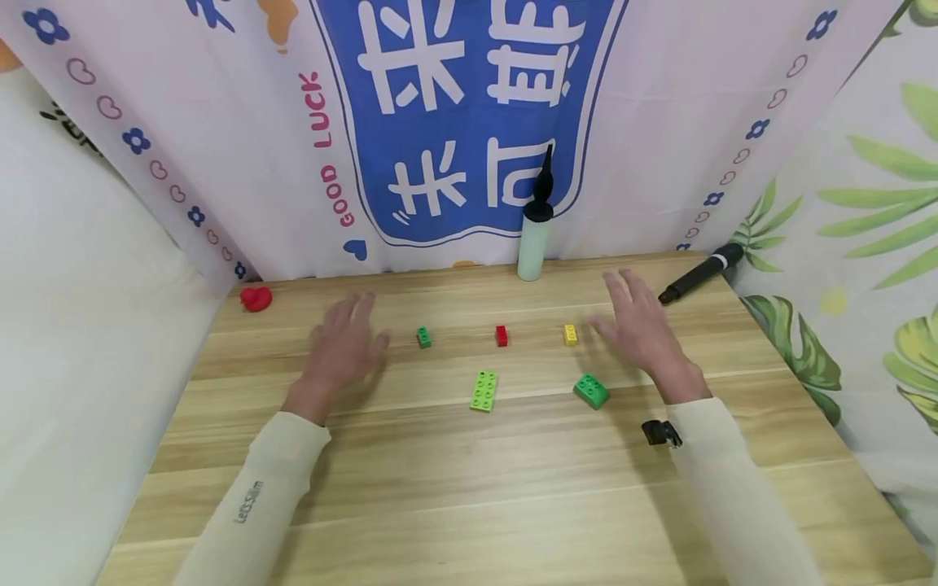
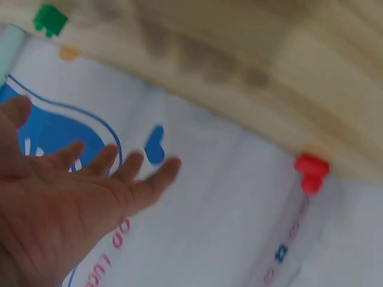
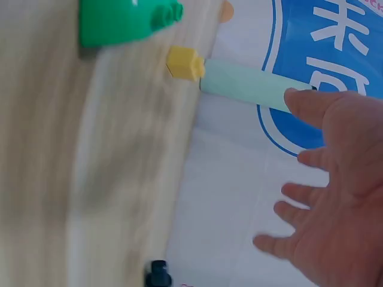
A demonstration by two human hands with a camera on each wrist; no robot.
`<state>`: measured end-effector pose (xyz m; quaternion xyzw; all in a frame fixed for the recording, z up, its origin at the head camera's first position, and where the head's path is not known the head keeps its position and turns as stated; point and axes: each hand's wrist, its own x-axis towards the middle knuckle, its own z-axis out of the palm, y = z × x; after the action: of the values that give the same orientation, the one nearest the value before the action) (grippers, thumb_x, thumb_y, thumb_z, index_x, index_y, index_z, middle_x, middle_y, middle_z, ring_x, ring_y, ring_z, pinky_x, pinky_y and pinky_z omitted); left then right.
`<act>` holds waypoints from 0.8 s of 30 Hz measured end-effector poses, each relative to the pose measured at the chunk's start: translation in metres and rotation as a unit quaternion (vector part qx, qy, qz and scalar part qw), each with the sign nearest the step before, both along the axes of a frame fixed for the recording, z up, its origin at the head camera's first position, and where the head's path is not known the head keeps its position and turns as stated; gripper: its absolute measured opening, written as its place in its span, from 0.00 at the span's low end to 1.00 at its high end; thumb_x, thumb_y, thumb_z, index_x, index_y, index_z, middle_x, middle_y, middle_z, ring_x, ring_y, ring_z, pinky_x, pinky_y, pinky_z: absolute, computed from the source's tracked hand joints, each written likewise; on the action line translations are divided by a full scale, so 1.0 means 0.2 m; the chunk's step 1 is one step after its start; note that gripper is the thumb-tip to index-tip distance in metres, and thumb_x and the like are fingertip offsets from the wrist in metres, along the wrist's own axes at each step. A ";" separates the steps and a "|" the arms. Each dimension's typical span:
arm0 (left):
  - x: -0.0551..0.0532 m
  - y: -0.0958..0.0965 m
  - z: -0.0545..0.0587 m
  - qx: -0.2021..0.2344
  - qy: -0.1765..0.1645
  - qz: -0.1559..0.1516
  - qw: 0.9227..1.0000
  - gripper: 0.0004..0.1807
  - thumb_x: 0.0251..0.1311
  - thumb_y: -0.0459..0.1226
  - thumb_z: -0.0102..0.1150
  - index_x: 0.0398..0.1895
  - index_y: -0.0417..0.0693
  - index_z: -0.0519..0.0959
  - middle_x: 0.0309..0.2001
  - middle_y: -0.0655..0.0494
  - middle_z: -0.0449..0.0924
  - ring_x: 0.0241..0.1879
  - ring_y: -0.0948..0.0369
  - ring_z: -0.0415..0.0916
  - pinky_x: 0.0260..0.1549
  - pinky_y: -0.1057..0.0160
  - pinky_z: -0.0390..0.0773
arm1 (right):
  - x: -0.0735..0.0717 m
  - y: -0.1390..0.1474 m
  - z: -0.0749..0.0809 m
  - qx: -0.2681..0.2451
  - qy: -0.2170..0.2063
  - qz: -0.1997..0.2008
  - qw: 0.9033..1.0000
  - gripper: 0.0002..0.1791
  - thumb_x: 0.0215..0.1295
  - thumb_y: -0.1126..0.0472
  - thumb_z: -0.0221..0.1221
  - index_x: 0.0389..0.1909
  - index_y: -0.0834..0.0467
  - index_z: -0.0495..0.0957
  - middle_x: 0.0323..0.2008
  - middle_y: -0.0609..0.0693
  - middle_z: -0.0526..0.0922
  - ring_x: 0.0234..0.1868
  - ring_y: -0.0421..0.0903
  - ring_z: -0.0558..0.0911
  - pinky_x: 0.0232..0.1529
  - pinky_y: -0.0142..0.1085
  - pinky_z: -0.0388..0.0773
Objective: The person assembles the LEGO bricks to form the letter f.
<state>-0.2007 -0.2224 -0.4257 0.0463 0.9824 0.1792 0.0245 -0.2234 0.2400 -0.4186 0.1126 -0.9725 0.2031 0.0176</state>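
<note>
My left hand (image 1: 341, 342) hovers over the table's left side, fingers spread and holding nothing. Just right of it stands a small dark green brick (image 1: 423, 337). My right hand (image 1: 639, 325), likewise empty with spread fingers, is above the right side. Close to its thumb lies a small yellow brick (image 1: 570, 334), also in the right wrist view as the yellow brick (image 3: 185, 63). A small red brick (image 1: 501, 335) sits between the green and yellow ones. Nearer the front are a long light green brick (image 1: 484, 391) and a chunky green brick (image 1: 590, 391).
A red knobbed piece (image 1: 256, 298) lies at the far left corner of the wooden table (image 1: 440, 496). A pale green pump (image 1: 536, 236) with a black nozzle stands at the back edge, before a printed cloth. At the back right lies a black marker-like cylinder (image 1: 700, 274).
</note>
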 end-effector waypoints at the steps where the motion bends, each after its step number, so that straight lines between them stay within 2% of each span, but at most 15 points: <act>1: -0.01 0.02 -0.02 0.016 -0.010 -0.005 1.000 0.41 0.81 0.51 0.51 0.87 0.45 0.50 0.85 0.34 0.51 0.83 0.32 0.47 0.73 0.20 0.54 | 0.00 -0.01 -0.02 -0.011 0.002 0.005 1.000 0.42 0.82 0.50 0.57 0.87 0.59 0.49 0.86 0.69 0.46 0.84 0.73 0.51 0.78 0.75 0.51; 5: -0.04 0.08 -0.12 0.066 -0.061 -0.023 0.996 0.40 0.80 0.48 0.55 0.86 0.44 0.53 0.82 0.34 0.57 0.81 0.34 0.55 0.75 0.28 0.61 | 0.02 -0.04 -0.09 -0.044 -0.006 0.022 0.999 0.38 0.81 0.56 0.60 0.84 0.61 0.57 0.83 0.69 0.56 0.81 0.71 0.60 0.77 0.70 0.62; 9: -0.07 0.14 -0.18 0.072 -0.085 -0.029 0.993 0.42 0.77 0.49 0.61 0.85 0.43 0.56 0.81 0.35 0.61 0.80 0.36 0.59 0.76 0.33 0.65 | 0.05 -0.11 -0.14 -0.063 -0.012 0.041 0.997 0.31 0.80 0.58 0.60 0.78 0.64 0.66 0.77 0.68 0.68 0.77 0.68 0.69 0.74 0.65 0.69; 13: -0.10 0.19 -0.21 0.058 -0.064 -0.030 0.996 0.41 0.72 0.48 0.68 0.81 0.42 0.64 0.75 0.36 0.70 0.73 0.39 0.69 0.73 0.37 0.72 | 0.06 -0.21 -0.15 -0.084 -0.014 0.071 0.994 0.26 0.80 0.61 0.61 0.72 0.66 0.73 0.70 0.66 0.78 0.71 0.65 0.77 0.71 0.61 0.75; 16: -0.12 0.23 -0.22 0.060 -0.043 -0.042 0.996 0.33 0.71 0.43 0.71 0.74 0.40 0.73 0.64 0.39 0.79 0.62 0.45 0.76 0.66 0.43 0.78 | 0.04 -0.31 -0.15 -0.095 -0.030 0.087 0.991 0.24 0.79 0.61 0.62 0.70 0.66 0.75 0.66 0.64 0.80 0.68 0.62 0.80 0.69 0.58 0.78; 20: -0.15 0.28 -0.22 0.064 -0.030 -0.056 0.996 0.24 0.71 0.40 0.71 0.65 0.39 0.80 0.54 0.44 0.82 0.52 0.51 0.77 0.59 0.49 0.80 | -0.02 -0.43 -0.16 -0.098 -0.060 0.105 0.988 0.25 0.78 0.61 0.63 0.71 0.64 0.75 0.66 0.63 0.80 0.66 0.61 0.81 0.69 0.56 0.78; 24: -0.16 0.31 -0.23 0.069 -0.041 -0.059 0.995 0.23 0.71 0.40 0.71 0.64 0.42 0.81 0.53 0.46 0.82 0.50 0.52 0.76 0.57 0.50 0.80 | -0.08 -0.54 -0.18 -0.106 -0.093 0.114 0.983 0.28 0.75 0.62 0.63 0.73 0.65 0.73 0.67 0.64 0.78 0.66 0.61 0.80 0.70 0.55 0.77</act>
<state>-0.2332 -0.1606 -0.4717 0.0978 0.9614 0.2466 0.0724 -0.2395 0.1329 -0.4550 0.2007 -0.9237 0.3150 -0.0848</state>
